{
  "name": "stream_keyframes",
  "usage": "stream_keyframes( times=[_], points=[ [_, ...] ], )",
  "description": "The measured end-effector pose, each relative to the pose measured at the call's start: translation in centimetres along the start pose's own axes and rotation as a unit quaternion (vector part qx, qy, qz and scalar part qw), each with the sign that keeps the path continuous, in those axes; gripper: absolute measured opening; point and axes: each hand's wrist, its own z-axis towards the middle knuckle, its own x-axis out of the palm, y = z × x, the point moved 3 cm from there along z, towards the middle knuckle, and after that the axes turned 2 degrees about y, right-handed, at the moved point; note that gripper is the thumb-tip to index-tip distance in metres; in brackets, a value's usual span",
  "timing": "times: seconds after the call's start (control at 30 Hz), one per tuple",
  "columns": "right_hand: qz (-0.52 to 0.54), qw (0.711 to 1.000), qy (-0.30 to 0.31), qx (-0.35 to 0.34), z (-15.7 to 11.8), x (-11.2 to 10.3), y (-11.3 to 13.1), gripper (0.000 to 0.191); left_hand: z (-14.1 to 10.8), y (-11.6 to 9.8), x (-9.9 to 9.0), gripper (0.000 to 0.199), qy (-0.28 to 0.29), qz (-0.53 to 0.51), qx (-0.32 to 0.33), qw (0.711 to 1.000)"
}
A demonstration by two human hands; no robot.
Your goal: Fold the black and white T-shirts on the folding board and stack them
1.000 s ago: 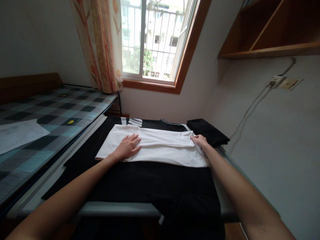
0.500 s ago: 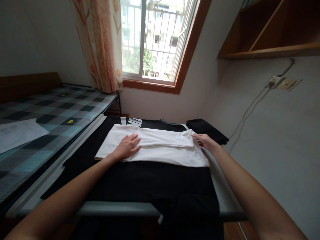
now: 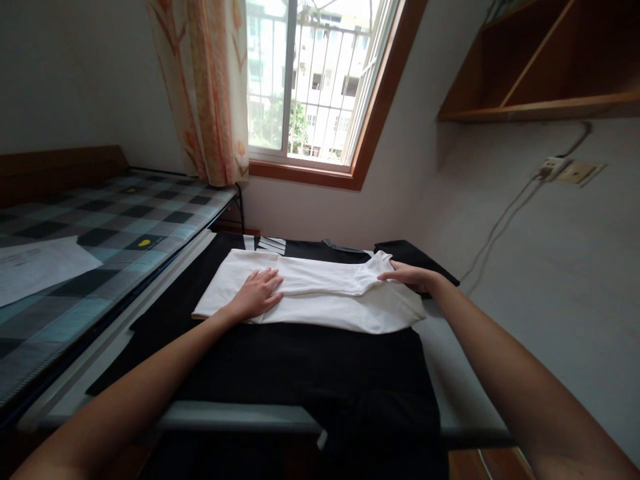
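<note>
A folded white cloth garment (image 3: 320,308) lies across a black garment (image 3: 300,367) on a light table. Flat on the white cloth's left part rests my left hand (image 3: 257,293), its fingers spread. At the right end my right hand (image 3: 404,273) has its thumb and fingers closed on the white cloth's edge, which is raised and bunched there. Part of the right fingers is hidden by the cloth and the hand itself.
A folded black cloth (image 3: 417,257) lies at the table's back right corner. On the left is a bed with a checked mattress (image 3: 115,223) and a paper sheet (image 3: 45,267). A wooden shelf (image 3: 540,107) hangs above right; a cable (image 3: 495,223) runs down the wall.
My right hand has moved slightly left with the white cloth's edge, which is now lifted and more wrinkled. My left hand stays on the cloth. The view has shifted a little.
</note>
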Motion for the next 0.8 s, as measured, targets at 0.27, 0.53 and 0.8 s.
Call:
stream_keyframes(
  times=[0.27, 0.53, 0.8],
  points=[
    [0.063, 0.994, 0.017, -0.085, 2.1, 7.4, 10.4, 0.061, -0.1, -0.1, -0.2, 0.049, 0.0, -0.008, 0.007, 1.0],
    [-0.128, 0.977, 0.139, -0.102, 4.8, 14.9, 10.6, 0.039, -0.1, -0.1, -0.1, 0.046, -0.004, -0.014, 0.007, 1.0],
    [-0.347, 0.906, -0.205, -0.13, 8.3, 10.8, 8.2, 0.041, 0.0, -4.1, -2.8, 0.03, -0.074, -0.067, 0.155, 0.983]
  ],
)
